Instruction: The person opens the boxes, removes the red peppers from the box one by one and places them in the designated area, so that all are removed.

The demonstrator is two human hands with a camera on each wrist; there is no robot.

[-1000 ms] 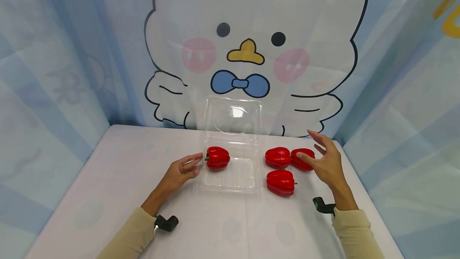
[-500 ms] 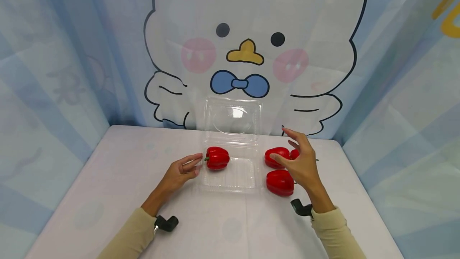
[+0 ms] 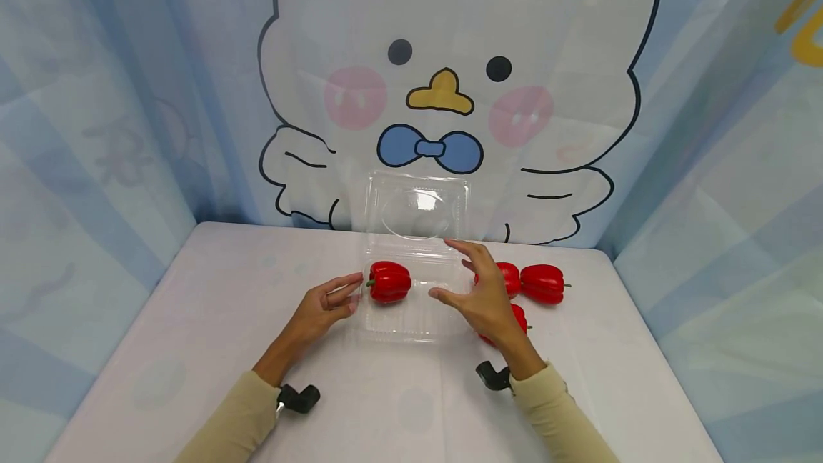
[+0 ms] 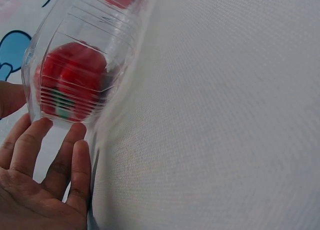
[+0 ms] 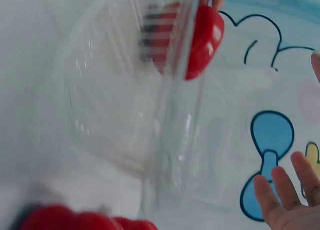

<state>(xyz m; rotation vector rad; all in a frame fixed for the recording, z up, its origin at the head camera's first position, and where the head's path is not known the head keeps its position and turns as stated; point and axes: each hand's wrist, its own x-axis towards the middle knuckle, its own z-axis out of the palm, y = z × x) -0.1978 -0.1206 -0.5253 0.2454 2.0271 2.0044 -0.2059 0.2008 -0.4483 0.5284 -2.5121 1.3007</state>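
Observation:
In the head view, a hinged clear plastic clamshell box (image 3: 418, 331) lies open on the table, its lid tipped up at the back. One red bell pepper (image 3: 389, 282) with a green stem sits in its left part. My left hand (image 3: 321, 309) touches the box's left side with fairly straight fingers; in the left wrist view, the fingertips (image 4: 77, 130) rest at the ribbed wall. My right hand (image 3: 485, 299) hangs over the box's right edge, thumb and fingers spread and nothing between them. It partly hides two more red bell peppers (image 3: 511, 277) beside the box.
Another red bell pepper (image 3: 542, 284) lies farther right, near the back of the white-covered table (image 3: 360, 406). A curtain (image 3: 579, 34) printed with a cartoon bird stands right behind the table. Dark wrist cameras (image 3: 298, 399) stick out from both wrists.
My right hand has moved left, from over the rightmost pepper across the others to the box's right edge, staying spread. My left hand, the box and the peppers have stayed in place.

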